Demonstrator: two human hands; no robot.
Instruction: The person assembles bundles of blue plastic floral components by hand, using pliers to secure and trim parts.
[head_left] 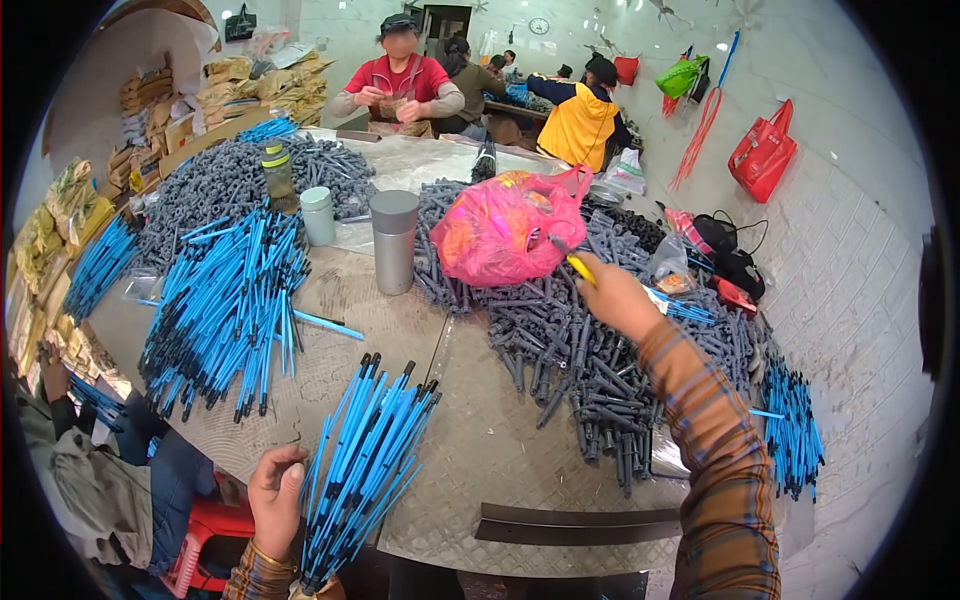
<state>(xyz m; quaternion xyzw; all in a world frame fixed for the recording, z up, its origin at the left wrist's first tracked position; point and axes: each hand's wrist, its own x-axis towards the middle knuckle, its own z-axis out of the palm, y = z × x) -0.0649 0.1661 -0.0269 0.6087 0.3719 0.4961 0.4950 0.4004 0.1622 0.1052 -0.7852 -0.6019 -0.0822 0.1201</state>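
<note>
My left hand (274,497) grips a thick bundle of blue pens (365,470) with black tips, held at the near table edge and fanning up and away from me. My right hand (612,296) reaches far out over a heap of dark grey pen parts (575,365) and holds a small yellow tool (578,266) close to a pink plastic bag (505,230). My right sleeve is plaid orange and blue.
A large pile of blue pens (225,310) lies on the left of the table (480,450). A grey cylinder (394,242), a pale cup (318,216) and a bottle (278,176) stand mid-table. More grey parts (230,185) lie behind. People sit at the far end; another person sits at my left.
</note>
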